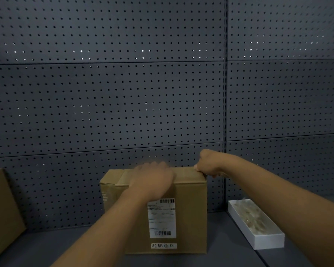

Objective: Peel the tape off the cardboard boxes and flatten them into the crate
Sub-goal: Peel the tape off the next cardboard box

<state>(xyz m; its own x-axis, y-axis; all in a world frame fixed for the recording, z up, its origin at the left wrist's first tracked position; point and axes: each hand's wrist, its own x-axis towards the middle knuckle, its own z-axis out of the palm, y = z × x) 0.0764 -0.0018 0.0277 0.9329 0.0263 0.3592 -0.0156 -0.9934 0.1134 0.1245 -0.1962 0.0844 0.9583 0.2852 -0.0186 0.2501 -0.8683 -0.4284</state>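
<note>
A brown cardboard box [191, 214] stands upright on the dark table, a white shipping label [161, 218] on its near face. Tape [121, 178] runs along its top seam and over the left edge. My left hand [152, 179] lies palm down on the top of the box, fingers over the far side. My right hand [207, 163] is at the box's top right far corner, fingers curled and pinching at the tape end there. The fingertips of both hands are partly hidden.
Another brown cardboard box [2, 209] stands at the left edge. A white shallow tray [258, 239] holding crumpled clear tape lies on the table at the right. A dark pegboard wall [123, 93] rises right behind the box.
</note>
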